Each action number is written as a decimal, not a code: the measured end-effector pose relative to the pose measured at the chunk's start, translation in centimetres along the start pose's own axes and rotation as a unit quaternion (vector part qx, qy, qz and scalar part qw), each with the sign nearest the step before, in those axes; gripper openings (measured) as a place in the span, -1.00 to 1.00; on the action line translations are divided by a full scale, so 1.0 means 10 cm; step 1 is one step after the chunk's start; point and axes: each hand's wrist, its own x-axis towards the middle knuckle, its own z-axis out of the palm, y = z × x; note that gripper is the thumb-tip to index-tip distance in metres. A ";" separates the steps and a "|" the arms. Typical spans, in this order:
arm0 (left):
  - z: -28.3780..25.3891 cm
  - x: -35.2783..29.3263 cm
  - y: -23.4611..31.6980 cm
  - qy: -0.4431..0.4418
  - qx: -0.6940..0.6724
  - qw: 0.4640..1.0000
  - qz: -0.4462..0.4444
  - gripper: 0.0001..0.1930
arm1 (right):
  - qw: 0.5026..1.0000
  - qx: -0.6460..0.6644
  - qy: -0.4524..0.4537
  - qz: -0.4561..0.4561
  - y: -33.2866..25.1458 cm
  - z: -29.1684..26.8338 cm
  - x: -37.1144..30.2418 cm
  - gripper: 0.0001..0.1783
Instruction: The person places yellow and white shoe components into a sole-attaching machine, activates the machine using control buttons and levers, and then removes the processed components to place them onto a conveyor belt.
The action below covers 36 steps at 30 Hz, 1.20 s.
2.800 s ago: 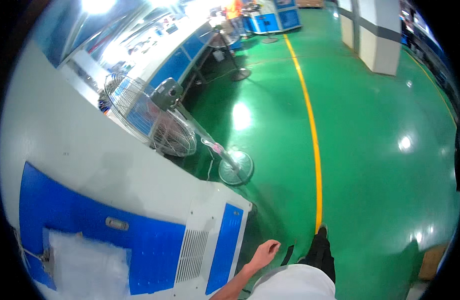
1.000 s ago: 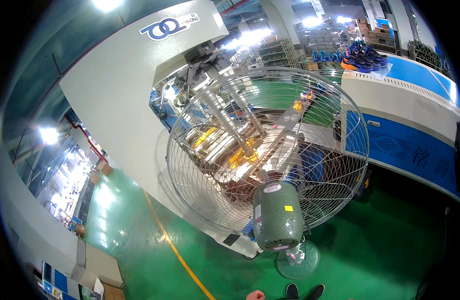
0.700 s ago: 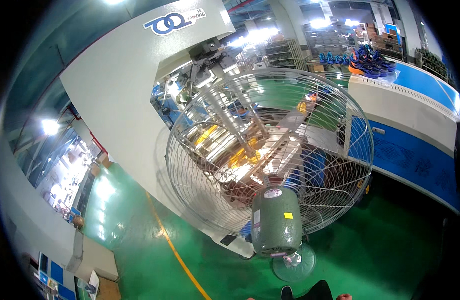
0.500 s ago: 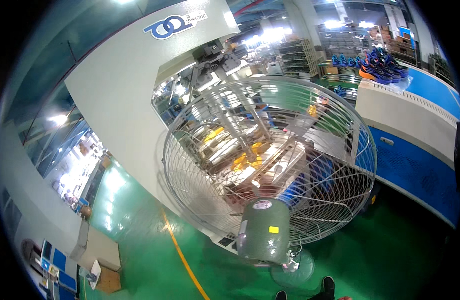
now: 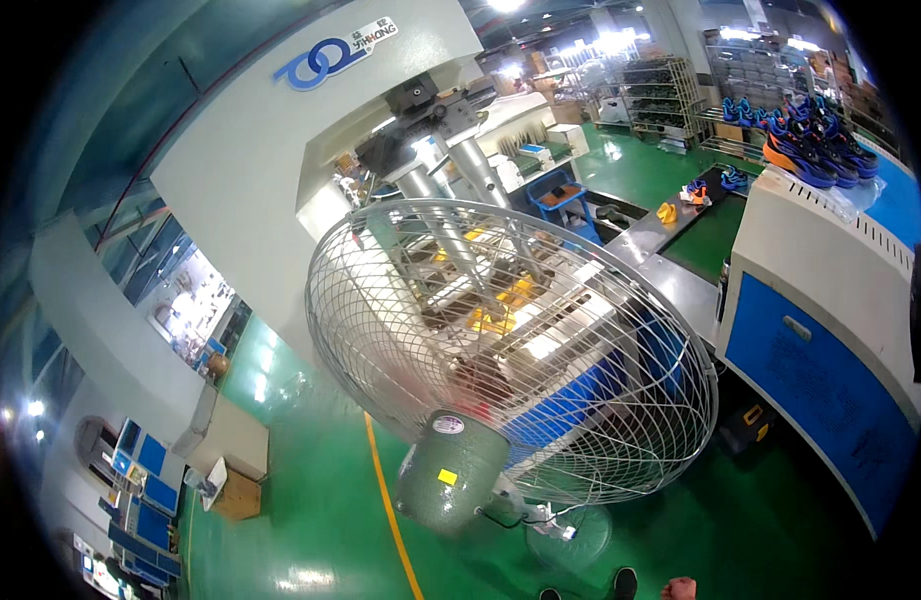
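The right hand (image 5: 678,588) is cut off by the lower edge of the view, just right of two black shoes (image 5: 625,580). Its fingers look curled, but how far it is closed and whether anything is held cannot be told. More of it is shown than in the previous frame, where only a sliver is caught. The left hand is out of view, so its state cannot be told.

The fan (image 5: 510,400) is seen up and to the left of the right hand, apart from it. Its cage is now seen more from the side, and its green motor (image 5: 453,475) is set further left than in the previous frame. The base (image 5: 570,540) is seen nearer the hand, on the green floor (image 5: 320,520).

Beyond the fan, a pale machine (image 5: 240,200) is partly seen through the wires. Up and right of the hand, a cabinet (image 5: 805,400) is topped with sneakers (image 5: 815,150); these are now placed further right in view than before.
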 end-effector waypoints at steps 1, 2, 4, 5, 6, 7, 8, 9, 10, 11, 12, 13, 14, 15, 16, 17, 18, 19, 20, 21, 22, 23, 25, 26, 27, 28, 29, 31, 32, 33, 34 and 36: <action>0.06 0.00 0.08 -0.004 -0.002 1.000 0.002 -0.56 | 1.000 -0.010 -0.001 -0.004 0.03 -0.10 0.01 -0.82; 0.10 -0.02 0.11 -0.005 -0.003 1.000 -0.001 -0.56 | 1.000 -0.022 -0.007 -0.006 0.02 -0.15 -0.02 -0.84; 0.19 -0.08 0.10 -0.006 -0.010 1.000 -0.007 -0.54 | 0.998 -0.052 -0.017 -0.005 0.04 -0.25 -0.03 -0.84; 0.24 -0.11 0.11 -0.007 -0.012 1.000 -0.010 -0.53 | 0.997 -0.075 -0.022 0.002 0.06 -0.29 0.00 -0.84; 0.29 -0.14 0.11 -0.008 -0.015 1.000 -0.013 -0.53 | 0.995 -0.097 -0.029 0.005 0.08 -0.33 0.05 -0.84; 0.33 -0.17 0.11 -0.007 -0.017 1.000 -0.015 -0.52 | 0.992 -0.120 -0.034 0.008 0.10 -0.36 0.10 -0.84; 0.37 -0.20 0.10 -0.007 -0.016 1.000 -0.017 -0.51 | 0.989 -0.141 -0.040 0.013 0.13 -0.39 0.15 -0.83; 0.41 -0.24 0.09 -0.007 -0.018 1.000 -0.018 -0.50 | 0.985 -0.164 -0.047 0.015 0.16 -0.42 0.20 -0.83; 0.45 -0.26 0.08 -0.008 -0.020 1.000 -0.019 -0.50 | 0.980 -0.190 -0.053 0.016 0.19 -0.45 0.26 -0.82; 0.48 -0.30 0.06 -0.008 -0.025 0.999 -0.025 -0.49 | 0.974 -0.219 -0.061 0.019 0.22 -0.46 0.32 -0.81; 0.50 -0.33 0.04 -0.010 -0.029 0.999 -0.031 -0.48 | 0.966 -0.249 -0.071 0.018 0.26 -0.48 0.38 -0.80; 0.49 -0.36 0.00 -0.018 -0.043 0.998 -0.041 -0.44 | 0.956 -0.281 -0.080 0.018 0.29 -0.49 0.45 -0.79; 0.47 -0.38 -0.03 -0.025 -0.056 0.997 -0.050 -0.40 | 0.944 -0.318 -0.090 0.015 0.35 -0.50 0.52 -0.78; 0.44 -0.40 0.01 -0.046 -0.077 0.994 -0.065 -0.32 | 0.930 -0.355 -0.098 0.010 0.41 -0.52 0.59 -0.77; 0.44 -0.43 0.06 -0.047 -0.080 0.994 -0.064 -0.32 | 0.913 -0.393 -0.106 0.006 0.46 -0.54 0.67 -0.76; 0.38 -0.49 0.25 -0.049 -0.071 0.994 -0.072 -0.30 | 0.894 -0.433 -0.110 0.000 0.54 -0.57 0.75 -0.75; 0.32 -0.56 0.33 -0.047 -0.063 0.993 -0.085 -0.27 | 0.871 -0.476 -0.121 -0.007 0.63 -0.59 0.81 -0.74; 0.29 -0.57 0.25 -0.044 -0.065 0.993 -0.086 -0.27 | 0.844 -0.518 -0.135 -0.019 0.71 -0.58 0.86 -0.72; 0.27 -0.55 0.16 -0.052 -0.058 0.994 -0.077 -0.26 | 0.816 -0.558 -0.146 -0.030 0.81 -0.59 0.92 -0.71; 0.28 -0.56 0.04 -0.060 -0.056 0.994 -0.068 -0.25 | 0.785 -0.597 -0.158 -0.045 0.88 -0.57 0.99 -0.70; 0.27 -0.54 -0.02 -0.066 -0.055 0.994 -0.063 -0.25 | 0.756 -0.630 -0.169 -0.057 0.97 -0.58 1.04 -0.68; 0.29 -0.58 -0.15 -0.041 -0.079 0.992 -0.084 -0.26 | 0.724 -0.662 -0.178 -0.073 1.00 -0.53 1.02 -0.67; 0.24 -0.58 -0.38 -0.029 -0.098 0.990 -0.100 -0.27 | 0.702 -0.685 -0.151 -0.124 1.08 -0.40 0.98 -0.66; 0.19 -0.55 -0.56 -0.013 -0.075 0.994 -0.078 -0.27 | 0.690 -0.694 -0.122 -0.164 1.10 -0.29 0.98 -0.66; 0.12 -0.52 -0.76 0.001 -0.053 0.997 -0.055 -0.27 | 0.676 -0.702 -0.093 -0.203 1.14 -0.20 0.95 -0.65; 0.06 -0.42 -0.94 -0.008 -0.054 0.997 -0.047 -0.27 | 0.666 -0.705 -0.058 -0.239 1.18 -0.16 0.92 -0.63; -0.01 -0.39 -1.17 -0.003 -0.103 0.994 -0.042 -0.27 | 0.646 -0.711 -0.027 -0.277 1.22 -0.13 0.84 -0.61; -0.22 -0.33 -1.54 -0.008 -0.100 0.994 -0.044 -0.28 | 0.627 -0.698 -0.111 -0.329 1.02 -0.16 0.69 -0.67; -0.32 -0.37 -1.76 -0.018 -0.098 0.994 -0.049 -0.28 | 0.604 -0.666 -0.215 -0.380 0.88 0.03 0.48 -0.70; -0.43 -0.43 -1.98 0.016 -0.083 0.995 -0.050 -0.30 | 0.629 -0.707 -0.171 -0.275 0.86 0.29 0.32 -0.77; -0.59 -0.54 -2.25 0.050 -0.063 0.995 -0.051 -0.32 | 0.646 -0.735 -0.126 -0.163 0.87 0.58 0.13 -0.84; -1.12 -0.64 -2.50 0.020 -0.002 0.999 -0.045 -0.34 | 0.844 -0.523 -0.119 -0.024 0.87 1.04 -0.26 -0.64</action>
